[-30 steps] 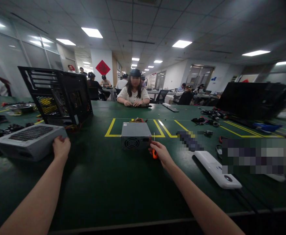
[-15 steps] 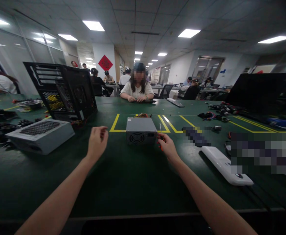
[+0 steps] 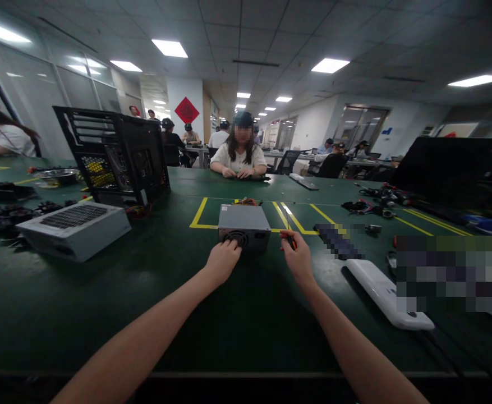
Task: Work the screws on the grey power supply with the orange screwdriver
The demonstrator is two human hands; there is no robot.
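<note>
A small grey power supply (image 3: 244, 219) with a round fan grille stands on the green table (image 3: 165, 292) in front of me. My left hand (image 3: 222, 261) rests against its near face, fingers curled at the fan grille. My right hand (image 3: 297, 259) is just to the right of the box and grips a small screwdriver (image 3: 290, 238) with an orange handle, its thin shaft pointing up and away.
A larger grey power supply (image 3: 75, 229) lies at the left, with a black computer case (image 3: 113, 158) behind it. A white device (image 3: 387, 293) lies at the right, cables (image 3: 372, 205) beyond it. A person (image 3: 239, 154) sits across the table.
My left hand left the larger grey box at the left, swung right across the table and came to the small power supply's front. My right hand stayed beside it with the screwdriver.
</note>
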